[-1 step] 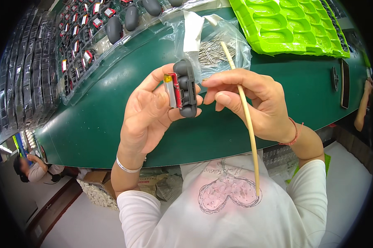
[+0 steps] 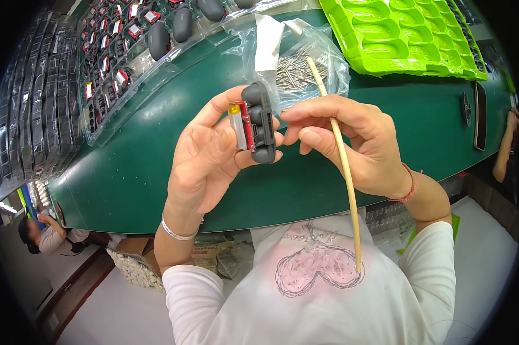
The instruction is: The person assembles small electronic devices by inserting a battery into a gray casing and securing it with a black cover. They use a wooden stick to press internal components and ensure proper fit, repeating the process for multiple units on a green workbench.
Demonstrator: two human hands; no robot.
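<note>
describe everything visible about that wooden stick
The stick is long, slender and pale tan; it looks wooden. The right hand holds it aslant, the index finger hiding part of it. Its upper end overlaps the bag of metal pins in view, its lower end the white top; contact there is unclear.

We see matt dark plastic on the rounded casing [image 2: 264, 122], smooth pale wood in the stick [image 2: 344, 158], shiny metal on the pins [image 2: 297, 73], thin crinkled clear plastic in their bag [image 2: 341, 80], glossy green plastic in the tray [image 2: 360, 60] and a smooth, glossy tabletop [image 2: 127, 184].
</note>
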